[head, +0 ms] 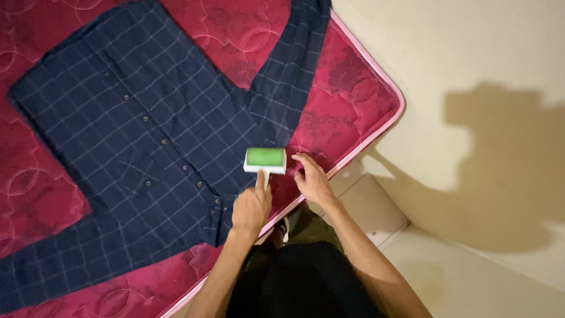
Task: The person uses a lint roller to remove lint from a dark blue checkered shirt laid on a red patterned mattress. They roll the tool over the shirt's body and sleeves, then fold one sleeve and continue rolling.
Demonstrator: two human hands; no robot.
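Red mattress (365, 88) bore a navy shirt (153, 135) — left hand (252, 207) clamped the lint brush (265, 159), handle pointing back toward the person; right hand (312, 179) lay open just beside it.

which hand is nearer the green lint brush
Left. The left hand grips the handle of the lint brush on the shirt. The right hand rests flat on the mattress, just right of it.

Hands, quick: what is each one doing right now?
Left hand: closed around the handle of the green lint brush, over the navy checked shirt.
Right hand: open, holding nothing, fingers pressing flat on the red mattress.
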